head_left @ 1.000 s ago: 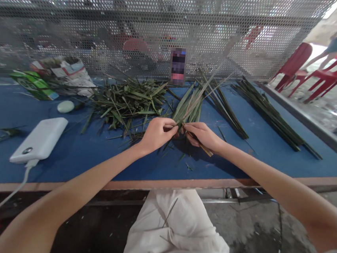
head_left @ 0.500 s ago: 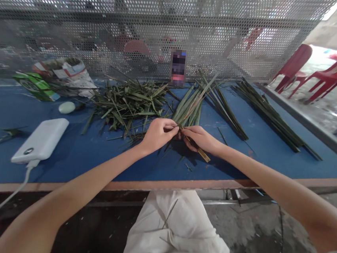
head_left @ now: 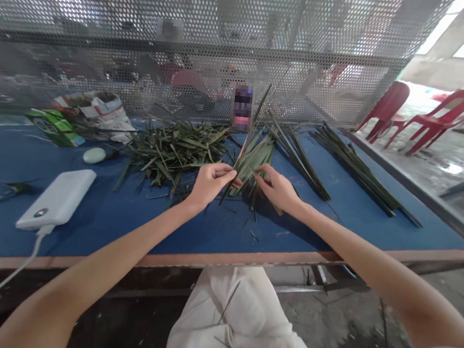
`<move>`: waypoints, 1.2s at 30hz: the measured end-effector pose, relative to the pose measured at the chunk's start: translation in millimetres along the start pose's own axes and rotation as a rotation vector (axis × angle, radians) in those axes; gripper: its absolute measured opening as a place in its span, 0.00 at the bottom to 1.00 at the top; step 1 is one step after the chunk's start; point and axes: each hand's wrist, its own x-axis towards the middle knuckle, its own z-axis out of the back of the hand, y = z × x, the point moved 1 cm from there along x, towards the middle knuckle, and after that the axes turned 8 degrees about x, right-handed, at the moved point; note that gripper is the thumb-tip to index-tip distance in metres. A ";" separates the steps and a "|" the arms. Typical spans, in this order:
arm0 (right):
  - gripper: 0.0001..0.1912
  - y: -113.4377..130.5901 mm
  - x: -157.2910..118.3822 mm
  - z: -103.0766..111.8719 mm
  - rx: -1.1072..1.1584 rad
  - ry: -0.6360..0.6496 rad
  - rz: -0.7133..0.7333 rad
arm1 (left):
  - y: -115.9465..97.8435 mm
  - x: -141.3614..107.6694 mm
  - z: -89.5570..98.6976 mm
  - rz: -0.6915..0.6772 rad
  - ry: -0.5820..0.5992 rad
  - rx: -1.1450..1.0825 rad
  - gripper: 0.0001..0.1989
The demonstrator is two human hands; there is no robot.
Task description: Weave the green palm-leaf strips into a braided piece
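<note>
Blue table (head_left: 209, 237); narrow palm leaves (head_left: 253, 159) (green) pinched by left hand (head_left: 212, 186).

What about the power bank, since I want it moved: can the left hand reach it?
Probably yes: only loose leaf strips lie on the blue tabletop between the left hand and the white power bank.

left hand (head_left: 211, 185) pinched, right hand (head_left: 276, 188) half-open

The left hand (head_left: 210, 184) and right hand (head_left: 277, 188) have drawn apart and no longer meet. The bunch of long leaves (head_left: 253, 159) now stands up between them, its tip higher, with the right fingers (head_left: 263, 171) lying open beside it.
</note>
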 end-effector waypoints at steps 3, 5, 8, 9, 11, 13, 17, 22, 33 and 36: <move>0.07 0.9 -0.1 4.8 -0.286 -0.145 0.112 | -0.3 -0.8 1.6 -0.018 0.006 0.007 0.09; 0.09 3.7 0.1 6.8 -0.224 -0.196 0.172 | 0.8 -1.3 1.3 -0.038 0.032 0.007 0.09; 0.12 6.7 3.0 9.7 0.137 -0.165 0.149 | 3.4 -1.8 -1.3 -0.052 0.094 0.003 0.09; 0.13 6.8 4.5 11.0 0.277 -0.136 0.102 | 4.6 -1.8 -2.5 -0.053 0.118 0.008 0.09; 0.13 6.5 8.1 14.4 0.526 -0.097 -0.023 | 6.9 -1.8 -4.7 -0.056 0.160 0.020 0.10; 0.12 6.0 11.5 18.7 0.724 -0.111 -0.150 | 8.9 -1.5 -6.1 -0.064 0.190 0.038 0.10; 0.10 6.9 14.9 24.7 1.002 -0.175 -0.312 | 10.7 -0.7 -5.3 -0.076 0.190 0.073 0.11; 0.11 6.1 14.8 23.0 1.081 -0.129 -0.422 | 11.6 0.1 -4.7 -0.063 0.194 0.089 0.10; 0.11 -1.3 16.7 24.1 0.984 -0.104 -0.403 | 13.4 1.0 -4.7 -0.079 0.171 0.081 0.10; 0.11 -2.7 17.4 24.4 1.013 -0.097 -0.397 | 12.4 0.5 -4.2 -0.078 0.171 0.085 0.10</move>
